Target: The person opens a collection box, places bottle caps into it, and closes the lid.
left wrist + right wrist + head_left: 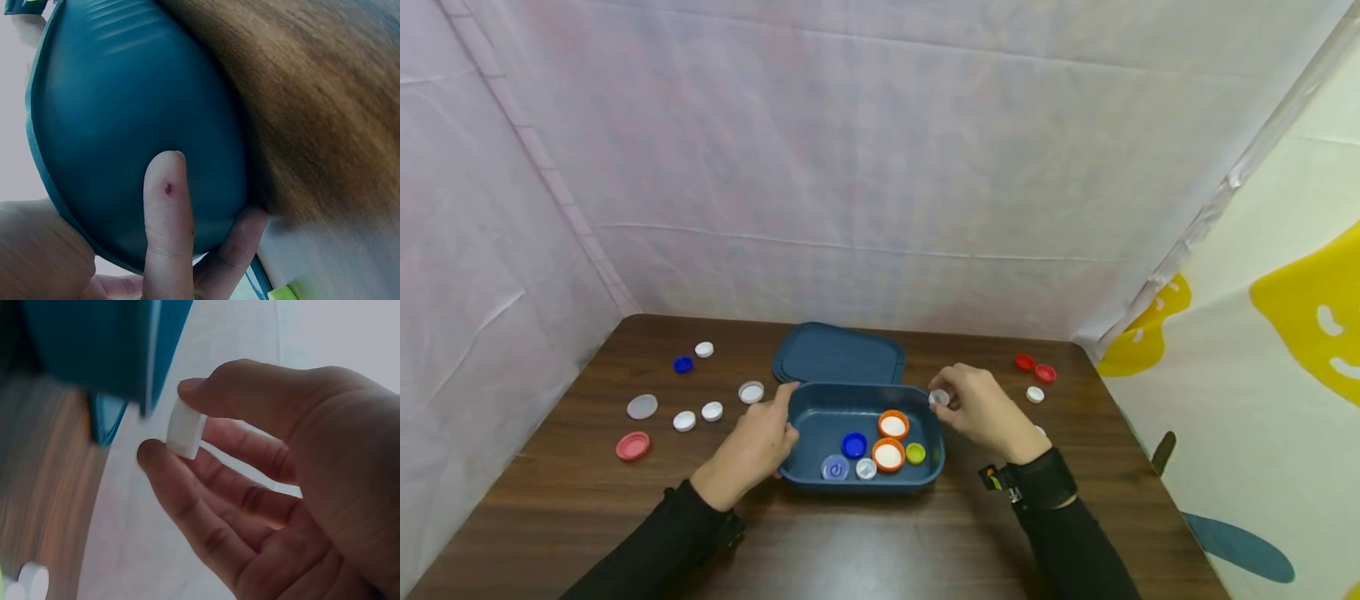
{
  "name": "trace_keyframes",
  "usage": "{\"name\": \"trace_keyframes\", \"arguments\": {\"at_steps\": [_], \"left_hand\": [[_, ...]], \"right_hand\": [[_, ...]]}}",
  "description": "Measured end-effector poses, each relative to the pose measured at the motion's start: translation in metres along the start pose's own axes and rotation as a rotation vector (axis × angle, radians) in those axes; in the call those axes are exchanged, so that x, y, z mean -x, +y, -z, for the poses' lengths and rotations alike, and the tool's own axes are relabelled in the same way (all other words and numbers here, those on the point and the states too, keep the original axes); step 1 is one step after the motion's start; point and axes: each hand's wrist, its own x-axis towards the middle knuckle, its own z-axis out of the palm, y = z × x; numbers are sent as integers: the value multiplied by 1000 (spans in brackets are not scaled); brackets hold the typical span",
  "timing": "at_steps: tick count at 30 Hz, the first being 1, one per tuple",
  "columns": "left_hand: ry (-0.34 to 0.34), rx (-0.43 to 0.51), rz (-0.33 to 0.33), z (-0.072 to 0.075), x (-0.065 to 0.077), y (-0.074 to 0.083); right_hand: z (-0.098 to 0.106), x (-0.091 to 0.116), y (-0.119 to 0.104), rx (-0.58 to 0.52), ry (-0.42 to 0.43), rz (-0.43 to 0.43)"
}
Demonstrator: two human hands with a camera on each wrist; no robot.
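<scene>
A dark blue plastic box point(808, 425) stands on the table, with several bottle caps in it: two orange-and-white caps point(889, 456), a blue cap point(853, 445), a pale violet cap point(835, 467), a white cap point(866, 469) and a yellow-green cap point(915, 453). At its left end my left hand point(754, 443) grips the box, one finger lying along the outer wall point(137, 112) in the left wrist view. My right hand point(979, 408), just beside the right rim, pinches a white bottle cap point(185, 430) between thumb and fingertips.
Behind the box lies its dark blue lid point(842, 354). On the left are several loose caps, among them a pink cap point(633, 446), a clear lid point(642, 407) and a blue cap point(682, 364). Red caps point(1045, 373) and a white cap point(1035, 394) lie at right.
</scene>
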Motion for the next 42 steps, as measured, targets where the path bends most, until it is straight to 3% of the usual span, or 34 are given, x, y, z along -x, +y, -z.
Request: {"name": "trace_keyframes", "arguments": {"at_steps": [4, 12, 17, 24, 32, 37, 42], "left_hand": [[6, 0, -6, 0, -1, 1], [7, -3, 0, 0, 0, 1], [0, -2, 3, -1, -1, 1], [3, 0, 2, 0, -1, 1], [1, -4, 5, 0, 0, 1], [11, -8, -3, 0, -1, 0], [3, 0, 1, -1, -1, 0]], "right_hand": [[-7, 1, -18, -11, -29, 71], [-23, 3, -36, -35, -264, 136], [-23, 4, -35, -43, -295, 139], [-18, 2, -29, -61, -218, 130], [-12, -4, -5, -22, 0, 104], [-12, -4, 22, 16, 64, 0], [-14, 2, 51, 49, 35, -113]]}}
